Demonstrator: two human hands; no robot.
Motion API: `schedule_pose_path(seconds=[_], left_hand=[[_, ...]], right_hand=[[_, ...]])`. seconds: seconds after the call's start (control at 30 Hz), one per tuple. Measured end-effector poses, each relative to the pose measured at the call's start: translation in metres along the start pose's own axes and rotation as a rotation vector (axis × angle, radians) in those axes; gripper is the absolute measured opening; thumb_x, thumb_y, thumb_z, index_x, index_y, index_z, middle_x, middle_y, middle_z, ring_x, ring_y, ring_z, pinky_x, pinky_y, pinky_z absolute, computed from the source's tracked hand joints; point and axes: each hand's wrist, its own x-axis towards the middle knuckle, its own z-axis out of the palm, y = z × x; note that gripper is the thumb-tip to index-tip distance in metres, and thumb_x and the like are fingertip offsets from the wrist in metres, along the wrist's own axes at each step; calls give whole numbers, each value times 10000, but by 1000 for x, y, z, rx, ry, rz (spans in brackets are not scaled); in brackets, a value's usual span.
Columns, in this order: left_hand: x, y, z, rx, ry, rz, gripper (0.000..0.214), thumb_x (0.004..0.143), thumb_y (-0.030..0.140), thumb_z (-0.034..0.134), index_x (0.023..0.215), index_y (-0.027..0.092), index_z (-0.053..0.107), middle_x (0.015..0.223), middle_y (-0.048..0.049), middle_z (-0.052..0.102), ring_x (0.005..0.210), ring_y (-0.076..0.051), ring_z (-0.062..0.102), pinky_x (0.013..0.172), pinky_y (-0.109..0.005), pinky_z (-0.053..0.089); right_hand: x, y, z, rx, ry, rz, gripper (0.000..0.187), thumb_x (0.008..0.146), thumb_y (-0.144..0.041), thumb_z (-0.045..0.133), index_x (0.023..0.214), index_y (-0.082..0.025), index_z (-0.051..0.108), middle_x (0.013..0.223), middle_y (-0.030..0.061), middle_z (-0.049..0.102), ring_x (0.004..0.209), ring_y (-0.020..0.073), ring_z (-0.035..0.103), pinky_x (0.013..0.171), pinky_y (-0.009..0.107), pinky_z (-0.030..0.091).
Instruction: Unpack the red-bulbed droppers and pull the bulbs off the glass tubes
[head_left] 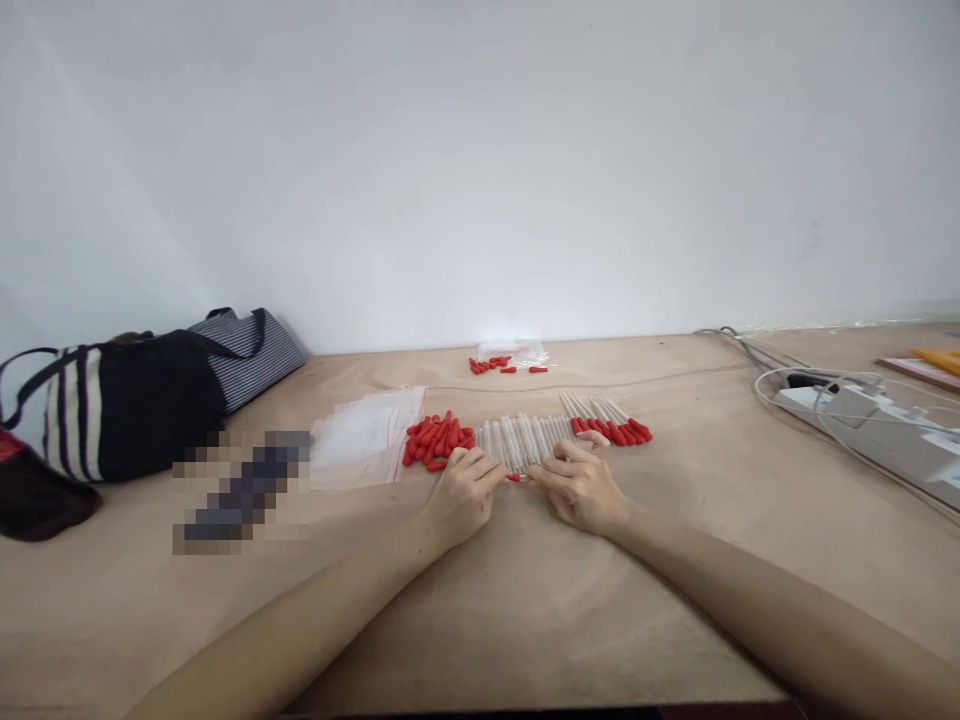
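My left hand (469, 488) is closed in a pinch on a red rubber bulb (514, 478), just in front of a row of clear glass dropper tubes (517, 440). Facing it, my right hand (581, 485) is closed on a glass dropper tube at the bulb's open end; my fingers hide most of this tube. Loose red rubber bulbs (435, 440) lie heaped beyond my left hand. Past my right hand, several droppers (619, 430) with red bulbs fitted lie side by side, their thin tips pointing toward the wall.
Clear zip bags (367, 435) lie left of the bulb heap. A few more red bulbs (487, 366) rest by a plastic bag (517, 350) near the wall. Dark bags (157, 400) stand at left, beside a blurred-out patch (247, 490). A white power strip (870, 430) with cables is at right.
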Motion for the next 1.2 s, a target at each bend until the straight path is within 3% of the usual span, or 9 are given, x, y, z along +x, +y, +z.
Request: schedule_pose_path(seconds=[0.13, 0.23, 0.33, 0.43, 0.6, 0.77, 0.97, 1.2], left_hand=[[-4, -2, 0, -37, 69, -85, 193, 854, 146, 401, 777, 179, 575, 705, -28, 580, 690, -163, 496, 634, -313, 352], [-4, -5, 0, -126, 109, -84, 173, 872, 183, 406, 900, 193, 576, 803, -35, 575, 755, -153, 520, 700, -292, 413], [-2, -16, -2, -141, 205, -166, 226, 869, 151, 385, 1024, 177, 547, 896, -59, 526, 831, -148, 526, 756, -274, 442], [-1, -32, -7, -74, 257, -283, 280, 847, 120, 374, 1082, 155, 523, 937, -79, 493, 844, -159, 527, 774, -300, 451], [2, -46, -8, -34, 187, -409, 232, 775, 141, 465, 997, 157, 531, 821, -52, 560, 804, -192, 541, 735, -331, 458], [2, -43, -7, -19, 156, -367, 61, 740, 205, 537, 787, 174, 561, 753, -34, 601, 762, -201, 542, 764, -365, 421], [-2, -35, -15, 51, 108, -409, 219, 682, 289, 620, 881, 205, 584, 874, -44, 606, 897, -250, 514, 789, -396, 358], [-3, -29, -28, 85, 107, -389, 238, 700, 342, 606, 900, 214, 590, 921, -52, 604, 915, -256, 503, 771, -394, 323]], right_hand=[[-8, 12, -6, 3, -9, 156, 209, 831, -230, 437, 788, -212, 641, 578, -8, 567, 689, 141, 460, 790, 360, 206], [-9, 18, -2, 24, -25, 270, 245, 840, -192, 390, 936, -195, 616, 653, 10, 584, 682, 139, 478, 747, 339, 227], [-8, 23, 8, 40, -45, 352, 337, 820, -124, 341, 1087, -141, 546, 781, 58, 601, 720, 150, 503, 704, 311, 258], [-5, 29, 18, 74, -25, 421, 358, 794, -102, 341, 1081, -136, 552, 854, 82, 599, 747, 159, 515, 681, 296, 281], [2, 31, 26, 83, -6, 480, 333, 758, -84, 361, 973, -154, 606, 877, 87, 578, 789, 174, 518, 671, 293, 295], [11, 25, 34, -3, -73, 550, 358, 732, -53, 349, 977, -142, 595, 897, 101, 555, 805, 188, 515, 662, 294, 290], [20, 18, 40, -74, -173, 590, 338, 705, -46, 380, 950, -146, 590, 890, 108, 545, 768, 199, 513, 627, 290, 272], [25, 10, 41, -71, -217, 600, 246, 734, -94, 399, 863, -161, 597, 878, 107, 563, 792, 205, 518, 621, 294, 263]])
